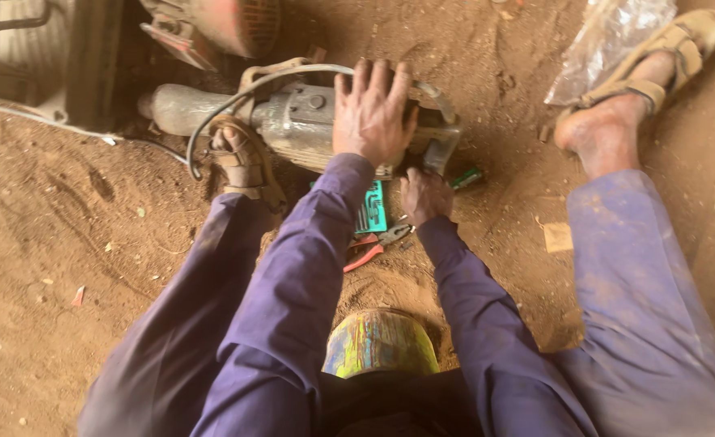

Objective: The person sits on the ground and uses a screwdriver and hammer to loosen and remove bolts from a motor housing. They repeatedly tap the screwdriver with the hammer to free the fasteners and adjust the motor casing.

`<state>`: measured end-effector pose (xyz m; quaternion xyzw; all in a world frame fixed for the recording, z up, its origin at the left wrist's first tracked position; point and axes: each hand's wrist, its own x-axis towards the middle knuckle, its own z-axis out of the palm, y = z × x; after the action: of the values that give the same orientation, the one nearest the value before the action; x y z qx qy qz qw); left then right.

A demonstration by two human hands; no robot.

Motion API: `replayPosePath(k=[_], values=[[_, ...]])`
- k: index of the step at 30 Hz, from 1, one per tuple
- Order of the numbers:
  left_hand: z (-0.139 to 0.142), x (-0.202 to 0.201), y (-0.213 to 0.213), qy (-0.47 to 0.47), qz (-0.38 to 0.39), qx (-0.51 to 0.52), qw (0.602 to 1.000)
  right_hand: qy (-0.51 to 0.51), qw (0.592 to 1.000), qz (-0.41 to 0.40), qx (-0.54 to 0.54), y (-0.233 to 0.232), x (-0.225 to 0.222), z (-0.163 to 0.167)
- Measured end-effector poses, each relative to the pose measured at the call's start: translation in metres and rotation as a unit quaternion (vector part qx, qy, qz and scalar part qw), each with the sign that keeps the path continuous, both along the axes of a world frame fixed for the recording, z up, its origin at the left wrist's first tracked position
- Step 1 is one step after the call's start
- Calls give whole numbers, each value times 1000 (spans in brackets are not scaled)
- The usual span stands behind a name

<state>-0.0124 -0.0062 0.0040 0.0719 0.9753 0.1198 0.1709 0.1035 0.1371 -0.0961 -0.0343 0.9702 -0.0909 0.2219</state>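
Note:
I sit on dirt ground with a grey demolition hammer (292, 121) lying on its side between my legs. My left hand (371, 109) lies flat on top of its body, fingers spread, pressing down. My right hand (424, 194) is at the lower edge of the machine near its handle (442, 133), fingers curled; whether it grips a small tool, I cannot tell. A green-handled screwdriver (466, 178) lies just right of that hand. Red-handled pliers (373, 247) and a green tool case (372, 209) lie under my arms.
My sandalled left foot (244, 162) rests against the machine, my right foot (616, 113) is out to the right. A clear plastic bag (608, 44) lies top right. A red motor (228, 24) stands behind. A painted round can (380, 344) sits near my lap.

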Motion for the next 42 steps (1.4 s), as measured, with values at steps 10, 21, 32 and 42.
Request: replayPosePath(k=[10, 21, 32, 42], values=[[-1, 6, -6, 56, 4, 26, 998, 33, 999, 23, -6, -1, -4, -20], [-9, 7, -6, 66, 6, 38, 997, -53, 997, 32, 37, -3, -10, -13], [-8, 6, -6, 74, 4, 34, 997, 123, 991, 32, 30, -8, -3, -21], [-7, 8, -7, 101, 11, 45, 994, 18, 998, 42, 39, -5, -11, -18]])
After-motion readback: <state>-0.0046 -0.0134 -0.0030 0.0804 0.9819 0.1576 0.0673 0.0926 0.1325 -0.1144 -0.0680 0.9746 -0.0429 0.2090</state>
